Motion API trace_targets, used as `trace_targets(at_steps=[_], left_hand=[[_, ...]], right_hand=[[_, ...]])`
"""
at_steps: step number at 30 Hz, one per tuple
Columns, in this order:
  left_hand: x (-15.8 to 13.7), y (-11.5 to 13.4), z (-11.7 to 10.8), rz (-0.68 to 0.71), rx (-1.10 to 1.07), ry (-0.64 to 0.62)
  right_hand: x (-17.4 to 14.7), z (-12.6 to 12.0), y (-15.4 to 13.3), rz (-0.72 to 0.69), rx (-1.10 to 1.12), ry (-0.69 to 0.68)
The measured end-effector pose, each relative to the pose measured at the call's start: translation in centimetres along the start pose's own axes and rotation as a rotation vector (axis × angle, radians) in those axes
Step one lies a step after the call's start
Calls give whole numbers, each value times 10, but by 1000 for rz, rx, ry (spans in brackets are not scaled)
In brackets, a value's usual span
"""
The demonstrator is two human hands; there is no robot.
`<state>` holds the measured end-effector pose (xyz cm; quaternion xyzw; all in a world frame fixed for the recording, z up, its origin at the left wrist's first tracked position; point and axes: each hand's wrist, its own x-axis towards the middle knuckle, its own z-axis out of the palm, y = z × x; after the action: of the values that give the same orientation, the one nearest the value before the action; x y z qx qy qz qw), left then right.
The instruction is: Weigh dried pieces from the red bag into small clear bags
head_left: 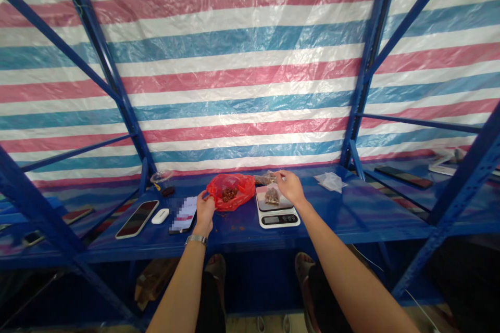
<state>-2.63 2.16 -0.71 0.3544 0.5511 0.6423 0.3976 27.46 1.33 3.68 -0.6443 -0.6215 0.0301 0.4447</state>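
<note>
My left hand [205, 212] pinches the left edge of a red plastic bag [244, 199], which lies spread wide with small reddish-brown pieces [229, 194] inside. To its right stands a white kitchen scale [266, 220] with a dark display. One small clear bag with brown contents [272, 196] rests on the scale's plate. My right hand [289, 186] reaches over the scale, its fingertips closed at the end of another clear plastic bag [264, 179] with brown contents, just behind the plate. The hand itself partly covers the plate's right side.
Left on the blue shelf [242, 237] are a phone [137, 219], a white earbud case [160, 216], another phone [184, 214] and a clear plastic cup [162, 179]. A crumpled clear bag [331, 182] lies right. Blue posts [357, 93] flank the shelf; striped sheeting [242, 83] hangs behind.
</note>
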Motion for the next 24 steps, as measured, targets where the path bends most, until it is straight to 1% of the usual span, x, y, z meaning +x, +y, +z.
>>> trace_targets(at_steps=[1, 3, 6, 12, 17, 19, 24], left_hand=[[0, 1, 0, -43, -27, -20], [2, 5, 0, -85, -47, -47], [6, 9, -2, -142, -67, -58], [1, 17, -3, -178, -104, -172], [-11, 16, 1, -224, -216, -289], [-13, 14, 2, -196, -185, -301], [-15, 5, 3, 51, 27, -230]], right_hand=[[0, 0, 0, 1, 0, 0], [0, 0, 0, 6, 2, -2], [1, -1, 0, 15, 3, -5], [0, -1, 0, -1, 12, -3], [-1, 1, -1, -5, 9, -3], [-1, 1, -1, -1, 6, 0], [-1, 1, -2, 8, 4, -5]])
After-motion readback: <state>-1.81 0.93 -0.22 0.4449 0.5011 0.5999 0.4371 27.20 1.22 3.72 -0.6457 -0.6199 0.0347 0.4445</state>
